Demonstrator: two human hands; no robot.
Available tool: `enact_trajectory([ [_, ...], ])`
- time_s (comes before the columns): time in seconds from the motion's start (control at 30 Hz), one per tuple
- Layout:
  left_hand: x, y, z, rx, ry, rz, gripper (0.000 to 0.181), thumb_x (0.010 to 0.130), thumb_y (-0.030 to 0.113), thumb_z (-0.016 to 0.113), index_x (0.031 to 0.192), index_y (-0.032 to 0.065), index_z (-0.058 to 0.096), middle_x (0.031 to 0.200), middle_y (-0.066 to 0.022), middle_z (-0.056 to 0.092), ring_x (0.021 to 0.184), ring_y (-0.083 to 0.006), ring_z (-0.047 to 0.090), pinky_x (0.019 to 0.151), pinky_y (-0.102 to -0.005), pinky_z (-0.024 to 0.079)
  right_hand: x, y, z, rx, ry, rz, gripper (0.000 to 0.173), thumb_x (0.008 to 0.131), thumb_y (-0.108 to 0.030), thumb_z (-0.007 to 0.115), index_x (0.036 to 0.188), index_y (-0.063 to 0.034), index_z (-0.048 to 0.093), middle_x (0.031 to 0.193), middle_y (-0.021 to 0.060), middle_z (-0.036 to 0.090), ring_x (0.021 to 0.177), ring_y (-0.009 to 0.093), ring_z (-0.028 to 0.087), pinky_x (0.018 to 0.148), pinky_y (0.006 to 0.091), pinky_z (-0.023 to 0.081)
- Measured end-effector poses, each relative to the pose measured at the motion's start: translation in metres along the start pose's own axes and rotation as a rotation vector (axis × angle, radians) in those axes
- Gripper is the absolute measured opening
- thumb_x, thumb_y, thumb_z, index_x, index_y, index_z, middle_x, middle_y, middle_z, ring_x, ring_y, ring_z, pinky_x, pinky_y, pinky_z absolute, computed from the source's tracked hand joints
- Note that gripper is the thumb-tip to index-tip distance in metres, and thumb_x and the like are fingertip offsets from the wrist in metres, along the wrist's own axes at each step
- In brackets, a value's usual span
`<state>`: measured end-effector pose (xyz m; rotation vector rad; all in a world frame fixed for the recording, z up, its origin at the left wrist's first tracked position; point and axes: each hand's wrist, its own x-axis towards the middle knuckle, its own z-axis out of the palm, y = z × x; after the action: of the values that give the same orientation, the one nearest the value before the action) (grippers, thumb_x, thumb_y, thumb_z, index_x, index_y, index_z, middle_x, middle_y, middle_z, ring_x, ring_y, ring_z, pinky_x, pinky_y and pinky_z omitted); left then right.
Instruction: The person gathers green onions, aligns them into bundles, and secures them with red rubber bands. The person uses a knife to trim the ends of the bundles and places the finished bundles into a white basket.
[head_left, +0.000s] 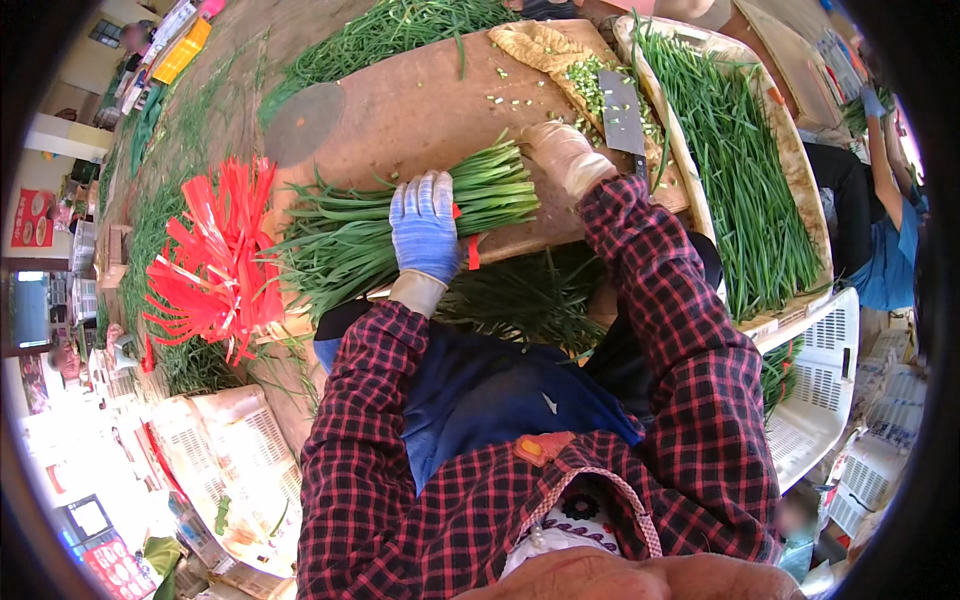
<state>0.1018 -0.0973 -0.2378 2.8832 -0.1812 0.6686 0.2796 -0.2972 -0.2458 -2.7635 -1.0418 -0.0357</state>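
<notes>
My left hand (424, 225), in a blue-and-white glove, is pressed over a bunch of garlic chives (495, 187) on a wooden board (420, 112). Pale cut ends point right, and loose leaf tips spread left. Beside the glove, a red tie strip (473, 251) sticks out from the bunch. My right hand (566, 156), in a cream glove, is just right of the cut ends, apart from them. No object shows in it, but its fingers are blurred. Close by, a cleaver (622, 112) lies with its handle towards me, among chopped stem ends (586, 82).
Red plastic strips (217, 262) fan out at the board's left. A crumpled tan cloth (536, 45) lies at its far edge. Right of it stands a crate rim (679, 154) around long chives (731, 172). More chives (390, 37) lie beyond. A person in blue (889, 262) works at far right.
</notes>
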Motion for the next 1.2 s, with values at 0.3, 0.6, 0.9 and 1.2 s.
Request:
enact_trajectory([
  [0.3,-0.002,-0.001,0.000,0.026,-0.029,-0.001,0.092,0.061,0.045,0.082,0.134,0.0038,0.042,0.129,-0.0151,0.050,0.122,-0.0320,0.046,0.109,-0.0490,0.030,-0.099,0.059,-0.104,0.338,0.066,0.364,0.024,0.085,-0.028,0.061,0.089,-0.0066,0.072,0.089,0.0155,0.070,0.084,0.031,0.068,0.077,0.0407,0.053],
  [0.6,0.001,-0.001,-0.001,0.020,0.000,-0.002,0.093,0.059,0.045,0.083,0.132,0.0033,0.043,0.128,-0.0159,0.050,0.122,-0.0333,0.046,0.109,-0.0486,0.031,-0.073,-0.043,-0.124,0.486,-0.133,0.026,0.033,0.086,-0.040,0.061,0.095,-0.0110,0.074,0.091,0.0159,0.070,0.086,0.032,0.067,0.077,0.0415,0.052],
  [0.9,-0.004,-0.002,0.001,0.038,0.007,0.003,0.092,0.060,0.044,0.082,0.134,0.0037,0.043,0.129,-0.0153,0.050,0.123,-0.0327,0.046,0.109,-0.0478,0.030,-0.007,-0.033,-0.035,0.435,-0.132,0.054,0.028,0.084,-0.033,0.066,0.098,-0.0097,0.072,0.095,0.0140,0.069,0.094,0.033,0.064,0.085,0.0424,0.049],
  [1.2,-0.006,-0.004,0.006,0.059,-0.020,-0.015,0.091,0.061,0.040,0.081,0.134,0.0041,0.042,0.132,-0.0143,0.049,0.125,-0.0317,0.045,0.110,-0.0486,0.029,0.001,-0.021,-0.021,0.573,-0.168,0.109,0.031,0.082,-0.032,0.069,0.098,-0.0052,0.070,0.091,0.0193,0.068,0.087,0.036,0.065,0.080,0.0409,0.050],
])
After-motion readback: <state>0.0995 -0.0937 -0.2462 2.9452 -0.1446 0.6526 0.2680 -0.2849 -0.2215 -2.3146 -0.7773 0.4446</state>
